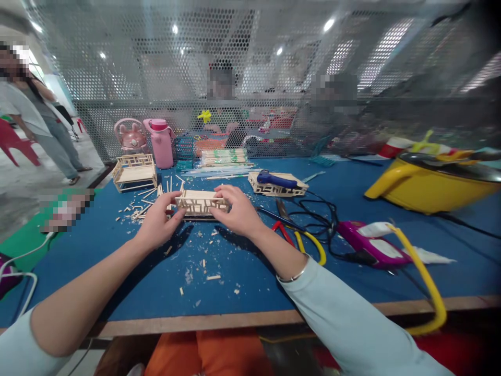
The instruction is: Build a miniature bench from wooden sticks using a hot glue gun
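Note:
Between my hands, just above the blue table, is a small wooden stick model point(201, 202) with a flat top and a lattice side facing me. My left hand point(161, 219) grips its left end, thumb at the front. At the right end, my right hand point(237, 210) holds it with the fingers over the top and the thumb on the lattice. Loose stick pieces point(141, 209) lie scattered behind my left hand. A similar stick model point(277, 185) sits behind my right hand, with a blue-handled tool point(277, 180) resting on it.
A bench-like stick model point(135, 172) and pink bottle point(161, 146) stand back left. Stick bundles point(223, 157) lie before the perforated metal screen point(156, 62). Right are yellow-handled pliers point(313, 245), black cables, a purple device point(371, 245) and yellow pot point(434, 183). A person point(43, 109) stands left.

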Demonstrator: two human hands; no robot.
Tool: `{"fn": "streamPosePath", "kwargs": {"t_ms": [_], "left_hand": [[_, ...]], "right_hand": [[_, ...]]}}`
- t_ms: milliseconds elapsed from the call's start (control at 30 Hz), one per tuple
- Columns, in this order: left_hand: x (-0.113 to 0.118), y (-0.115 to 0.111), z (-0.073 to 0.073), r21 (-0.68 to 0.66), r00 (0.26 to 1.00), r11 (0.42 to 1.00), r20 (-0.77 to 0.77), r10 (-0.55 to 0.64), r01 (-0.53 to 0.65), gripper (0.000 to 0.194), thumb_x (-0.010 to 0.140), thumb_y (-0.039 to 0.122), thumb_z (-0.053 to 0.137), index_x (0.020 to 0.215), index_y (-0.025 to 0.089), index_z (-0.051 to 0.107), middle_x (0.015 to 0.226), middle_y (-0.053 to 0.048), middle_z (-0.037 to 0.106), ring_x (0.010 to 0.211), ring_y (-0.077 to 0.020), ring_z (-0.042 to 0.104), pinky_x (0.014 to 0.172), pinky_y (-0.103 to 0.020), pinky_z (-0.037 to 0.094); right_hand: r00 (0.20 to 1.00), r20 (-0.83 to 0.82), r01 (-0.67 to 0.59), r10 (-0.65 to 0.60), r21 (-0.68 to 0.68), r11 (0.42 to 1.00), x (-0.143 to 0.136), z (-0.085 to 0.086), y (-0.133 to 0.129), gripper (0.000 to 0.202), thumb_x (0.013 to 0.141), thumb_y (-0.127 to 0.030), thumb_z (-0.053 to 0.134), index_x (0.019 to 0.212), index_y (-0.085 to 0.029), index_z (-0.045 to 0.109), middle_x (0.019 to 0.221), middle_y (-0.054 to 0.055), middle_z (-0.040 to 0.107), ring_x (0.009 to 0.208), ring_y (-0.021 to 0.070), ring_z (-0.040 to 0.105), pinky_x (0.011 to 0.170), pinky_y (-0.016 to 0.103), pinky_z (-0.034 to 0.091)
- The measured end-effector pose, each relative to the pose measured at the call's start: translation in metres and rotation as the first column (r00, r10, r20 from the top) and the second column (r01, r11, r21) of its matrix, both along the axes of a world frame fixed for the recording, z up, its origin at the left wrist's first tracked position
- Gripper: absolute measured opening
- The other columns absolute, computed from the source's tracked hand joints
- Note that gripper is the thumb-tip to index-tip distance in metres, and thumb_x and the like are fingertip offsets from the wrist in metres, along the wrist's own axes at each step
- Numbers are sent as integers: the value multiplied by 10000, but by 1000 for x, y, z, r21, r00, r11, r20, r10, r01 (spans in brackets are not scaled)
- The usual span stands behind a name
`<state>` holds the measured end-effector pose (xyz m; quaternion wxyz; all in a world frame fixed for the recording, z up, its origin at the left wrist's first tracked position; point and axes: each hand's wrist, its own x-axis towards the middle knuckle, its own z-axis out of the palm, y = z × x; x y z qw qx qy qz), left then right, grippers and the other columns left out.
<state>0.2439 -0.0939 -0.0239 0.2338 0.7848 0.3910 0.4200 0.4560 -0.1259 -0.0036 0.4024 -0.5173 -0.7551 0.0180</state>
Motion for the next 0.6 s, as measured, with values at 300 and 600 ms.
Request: {"fn": "streamPosePath", "kwargs": {"t_ms": [300,600], "left_hand": [[0,1,1,29,1000,1000,-13,9,-8,376,800,290,540,1154,167,512,1138,-102,567,956,-192,563,748,-332,533],[1,-1,3,39,999,999,-29,19,-17,373,803,282,536,1159,171,513,1140,-101,565,977,-194,562,768,-337,528]], "right_hand": [[1000,2,22,-22,-32,999,1,2,4,67,733,-235,613,786,-207,644,921,59,697,901,231,596,844,382,433],[998,-24,49,-51,-65,997,0,2,4,65,726,-222,594,763,-209,647,879,54,698,887,220,598,824,358,441]]}}
